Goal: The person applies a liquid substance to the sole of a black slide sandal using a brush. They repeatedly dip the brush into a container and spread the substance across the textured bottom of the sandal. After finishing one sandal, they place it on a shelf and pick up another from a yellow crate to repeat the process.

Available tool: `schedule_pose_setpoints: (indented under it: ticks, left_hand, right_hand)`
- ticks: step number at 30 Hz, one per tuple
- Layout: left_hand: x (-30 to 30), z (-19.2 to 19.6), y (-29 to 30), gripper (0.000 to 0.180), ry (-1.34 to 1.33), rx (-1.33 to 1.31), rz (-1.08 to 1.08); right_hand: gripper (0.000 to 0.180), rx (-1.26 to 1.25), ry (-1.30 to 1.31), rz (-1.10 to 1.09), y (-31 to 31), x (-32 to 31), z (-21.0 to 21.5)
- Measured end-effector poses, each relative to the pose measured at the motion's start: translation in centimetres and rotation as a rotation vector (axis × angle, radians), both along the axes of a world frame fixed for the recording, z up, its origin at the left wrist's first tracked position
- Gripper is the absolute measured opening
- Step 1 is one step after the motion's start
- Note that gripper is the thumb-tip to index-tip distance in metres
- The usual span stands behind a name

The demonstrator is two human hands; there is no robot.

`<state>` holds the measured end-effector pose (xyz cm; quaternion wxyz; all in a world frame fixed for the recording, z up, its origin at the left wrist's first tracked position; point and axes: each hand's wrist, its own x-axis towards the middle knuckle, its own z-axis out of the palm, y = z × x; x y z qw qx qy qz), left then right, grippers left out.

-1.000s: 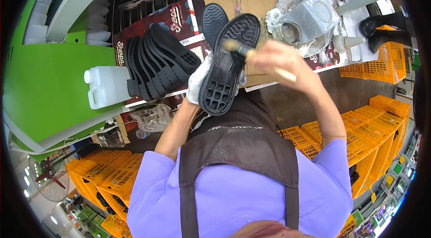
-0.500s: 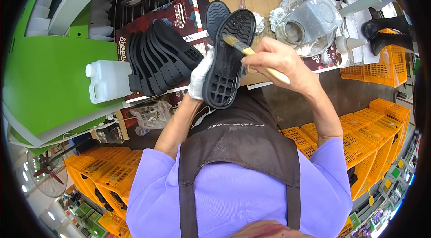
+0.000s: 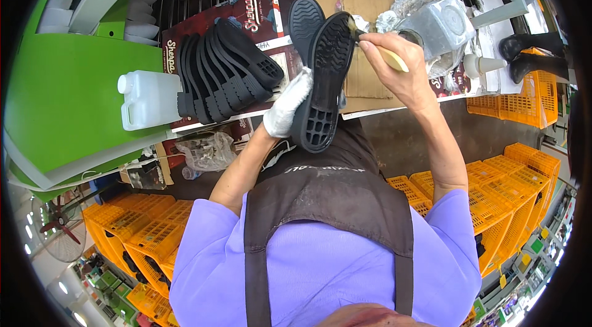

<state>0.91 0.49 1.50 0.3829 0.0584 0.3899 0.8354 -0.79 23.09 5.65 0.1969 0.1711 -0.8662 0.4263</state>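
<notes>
My left hand (image 3: pixel 285 110), in a white glove, holds a black rubber shoe sole (image 3: pixel 322 83) tilted up, tread side toward me. My right hand (image 3: pixel 394 71) grips a small brush with a pale handle (image 3: pixel 388 55); its bristles touch the sole's upper end. A second black sole (image 3: pixel 305 18) lies on the cardboard just behind the held one. To the left, a fanned row of several black soles (image 3: pixel 225 71) leans on the bench.
A white plastic jug (image 3: pixel 148 99) stands left of the sole row. A metal tin wrapped in plastic (image 3: pixel 431 21) sits at the right of the cardboard sheet (image 3: pixel 364 3). Yellow crates (image 3: pixel 518 173) lie below on the right and lower left. A green panel (image 3: pixel 55 92) fills the left.
My right hand has moved the brush up along the held sole to its top end. The sole has tipped slightly more upright in my left hand.
</notes>
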Motion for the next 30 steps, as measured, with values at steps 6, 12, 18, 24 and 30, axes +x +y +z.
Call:
schedule_pose_setpoints:
  ticks: [6, 12, 18, 24, 30]
  left_hand:
    - [-0.9, -4.9, -1.3, 0.049, 0.155, -0.186, 0.185]
    - [-1.5, -1.6, -0.8, 0.048, 0.011, -0.057, 0.159]
    - [-2.2, -1.0, -0.1, 0.052, -0.01, 0.121, 0.194]
    - [-2.1, -2.0, -0.3, 0.051, -0.045, 0.136, 0.067]
    - [-1.7, -1.9, 0.2, 0.052, 0.129, -0.153, 0.127]
  right_hand:
    - [0.013, -0.187, -0.405, 0.234, -1.6, 2.0, 2.7]
    - [0.011, -0.04, -0.171, 0.395, -0.7, 2.0, 3.7]
    - [0.021, 0.083, -0.061, 0.593, -2.2, 4.4, 3.1]
    - [0.016, -0.362, -0.99, 0.597, -0.6, 1.4, 3.8]
    - [0.017, -0.217, -0.797, 0.241, -0.3, -2.5, 4.1]
